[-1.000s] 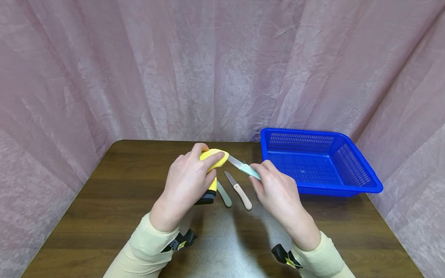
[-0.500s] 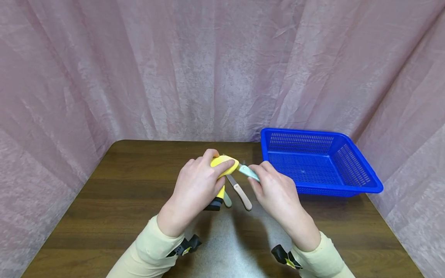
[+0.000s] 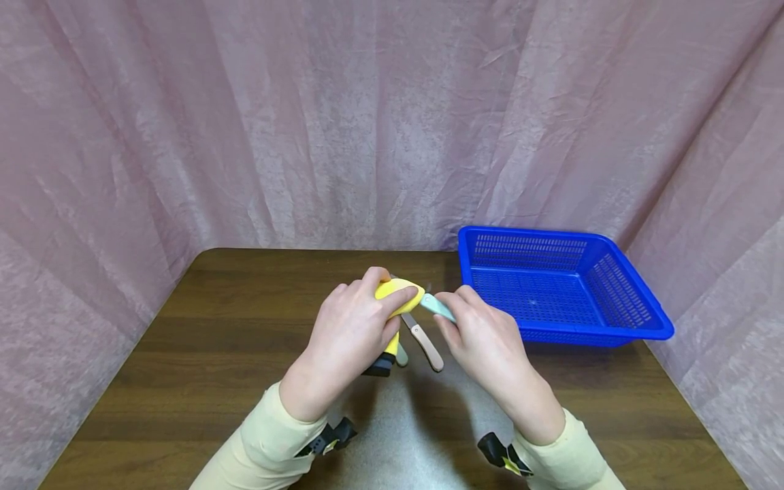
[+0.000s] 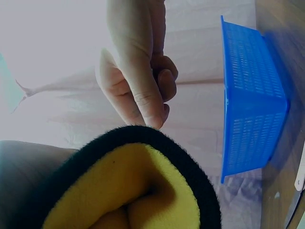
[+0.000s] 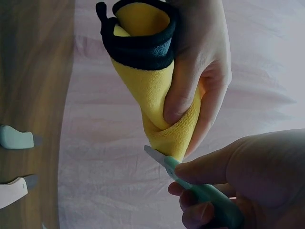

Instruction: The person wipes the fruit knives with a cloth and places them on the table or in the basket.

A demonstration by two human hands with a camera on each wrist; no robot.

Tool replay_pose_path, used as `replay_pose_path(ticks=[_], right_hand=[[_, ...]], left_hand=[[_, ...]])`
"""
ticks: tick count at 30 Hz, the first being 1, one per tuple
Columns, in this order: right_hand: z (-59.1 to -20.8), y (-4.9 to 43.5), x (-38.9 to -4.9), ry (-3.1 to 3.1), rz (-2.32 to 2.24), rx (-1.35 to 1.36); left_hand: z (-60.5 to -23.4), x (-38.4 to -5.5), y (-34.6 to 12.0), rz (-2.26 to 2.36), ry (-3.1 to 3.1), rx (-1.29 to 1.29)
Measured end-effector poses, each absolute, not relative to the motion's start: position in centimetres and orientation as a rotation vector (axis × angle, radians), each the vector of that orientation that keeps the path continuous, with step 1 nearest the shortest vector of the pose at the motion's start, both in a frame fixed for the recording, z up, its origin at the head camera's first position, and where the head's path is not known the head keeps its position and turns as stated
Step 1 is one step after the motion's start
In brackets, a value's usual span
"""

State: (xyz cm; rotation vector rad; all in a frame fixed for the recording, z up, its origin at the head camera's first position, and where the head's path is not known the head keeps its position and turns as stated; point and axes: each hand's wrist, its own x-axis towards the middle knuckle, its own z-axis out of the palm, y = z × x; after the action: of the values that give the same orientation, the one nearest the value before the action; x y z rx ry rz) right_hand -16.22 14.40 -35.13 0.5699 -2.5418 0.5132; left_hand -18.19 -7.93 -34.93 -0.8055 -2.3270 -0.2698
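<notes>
My left hand [image 3: 352, 330] pinches a folded yellow cloth [image 3: 397, 292] with a dark edge, thumb on top. My right hand [image 3: 490, 333] grips the mint-green handle of a small paring knife [image 3: 437, 307]. In the head view the cloth covers the blade right up to the handle. The right wrist view shows the blade tip at the cloth's lower end [image 5: 174, 143], the blade lying along the fabric. Below the hands, on the table, lie a cream-handled knife [image 3: 427, 347] and a sage-green-handled knife [image 3: 401, 356], the latter mostly hidden by the cloth.
To the right stands a blue plastic basket [image 3: 566, 333] with slotted walls, close beyond the right hand. Brown wooden table [image 3: 202, 327] lies under everything. Pink curtains [image 3: 337, 122] hang behind the table and at both sides.
My left hand and the cloth have moved right and slightly nearer, along the blade to the handle. The blade, bare a second ago, is now covered in the head view. My right hand barely moved.
</notes>
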Motion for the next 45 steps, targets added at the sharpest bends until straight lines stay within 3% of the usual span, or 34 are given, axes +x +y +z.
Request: replay_pose_path(ticks=[45], right_hand=[[-34.9,14.5,-16.0,-2.525,0.529,0.575]], left_hand=[[-34.6,-18.9,-9.1,-0.278,-2.391,-0.735]])
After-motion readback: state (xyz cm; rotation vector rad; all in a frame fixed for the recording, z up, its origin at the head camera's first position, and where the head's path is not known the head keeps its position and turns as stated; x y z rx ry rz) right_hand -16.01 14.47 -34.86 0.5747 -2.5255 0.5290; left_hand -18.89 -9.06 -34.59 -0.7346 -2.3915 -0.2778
